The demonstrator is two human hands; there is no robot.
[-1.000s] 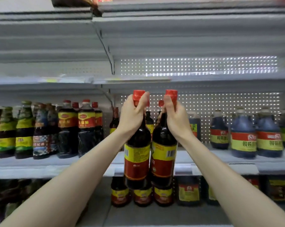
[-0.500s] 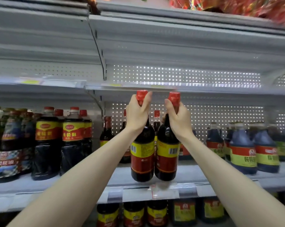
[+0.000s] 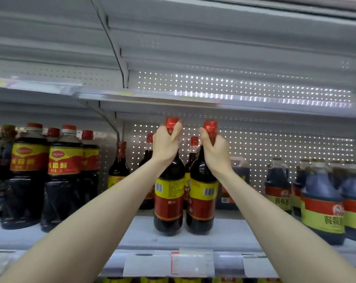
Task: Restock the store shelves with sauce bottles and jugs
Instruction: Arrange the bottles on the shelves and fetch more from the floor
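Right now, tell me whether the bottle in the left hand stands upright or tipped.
Upright: the left bottle stands vertical, red cap on top, base on the shelf, with the left hand gripping its neck.

shelf [image 3: 230, 235] grey | left: large sauce bottles [image 3: 62, 176] | centre, near edge: two red-capped sauce bottles [image 3: 169, 201] upright | right: jugs [image 3: 322, 203]

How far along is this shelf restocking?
Done: large bottles stand at the left of the shelf, jugs at the right. In hand: the left hand and right hand each grip a sauce bottle by the neck, bases at the shelf. Left: letting go and filling the bare stretch beside them.
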